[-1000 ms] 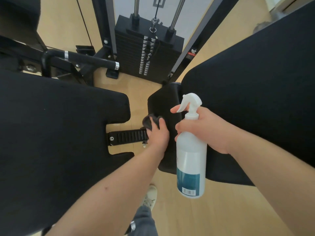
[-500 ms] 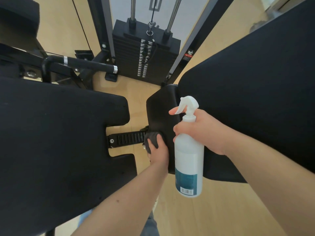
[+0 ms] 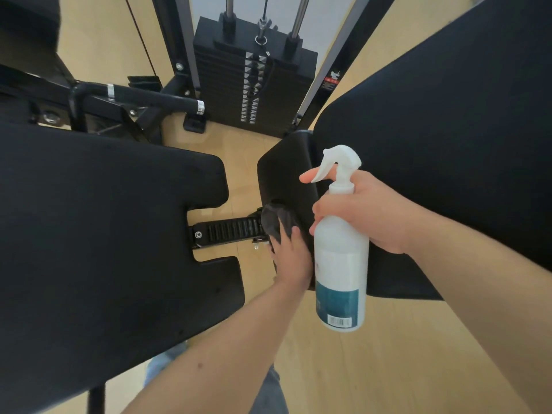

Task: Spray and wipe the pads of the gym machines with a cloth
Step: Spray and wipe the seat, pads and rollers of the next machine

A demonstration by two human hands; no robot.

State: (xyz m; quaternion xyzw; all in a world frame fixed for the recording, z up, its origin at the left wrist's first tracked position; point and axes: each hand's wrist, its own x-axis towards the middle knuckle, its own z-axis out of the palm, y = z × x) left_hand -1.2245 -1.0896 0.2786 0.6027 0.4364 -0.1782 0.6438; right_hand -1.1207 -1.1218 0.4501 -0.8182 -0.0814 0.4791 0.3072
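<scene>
My left hand (image 3: 292,258) presses a dark grey cloth (image 3: 274,220) against the left side of a small black pad (image 3: 283,171) in the middle of the view. Part of the cloth is hidden under my fingers. My right hand (image 3: 364,213) grips the neck of a white spray bottle (image 3: 340,264) with a teal label, index finger lying along the trigger. The bottle hangs upright just right of my left hand, in front of the small pad. A large black back pad (image 3: 448,138) fills the right side and a wide black seat pad (image 3: 98,234) fills the left.
A black weight stack (image 3: 254,82) with its guide rods stands at the back centre. To the left runs a black handle bar (image 3: 140,97) on the machine frame. A ribbed adjustment rail (image 3: 230,231) links seat and small pad. Light wooden floor (image 3: 373,369) lies below.
My left hand slid the cloth down along the small pad's left side, from near its middle to its lower part. The right hand and bottle barely moved.
</scene>
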